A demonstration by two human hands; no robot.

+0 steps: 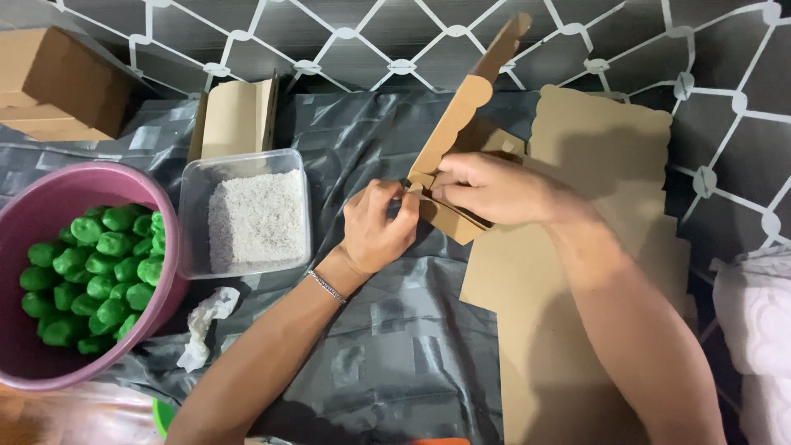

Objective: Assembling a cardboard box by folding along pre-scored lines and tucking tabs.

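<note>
Head view showed both hands working a flat-cut brown cardboard box blank (pixel 461 132), held partly folded above the middle of the bench. The left hand (pixel 377 224) had its fingers pinched on a small tab at the blank's lower corner. The right hand (pixel 494 188) gripped the adjoining folded panel, fingers curled over it and pressed together. The cardboard appeared light and thin, stiff along its panels but likely to crease or tear at tabs and scored folds; hold was best taken on the panels close to the fold lines, not on the scalloped flap. A stack of flat cardboard sheets (pixel 577 272) lay beneath the right forearm. A clear tub of white grains (pixel 247 216) stood just left of the left hand, with a purple bowl of green lumps (pixel 91 264) beyond it. Open room lay on the dark plastic sheet (pixel 395 346) nearest the person.
</note>
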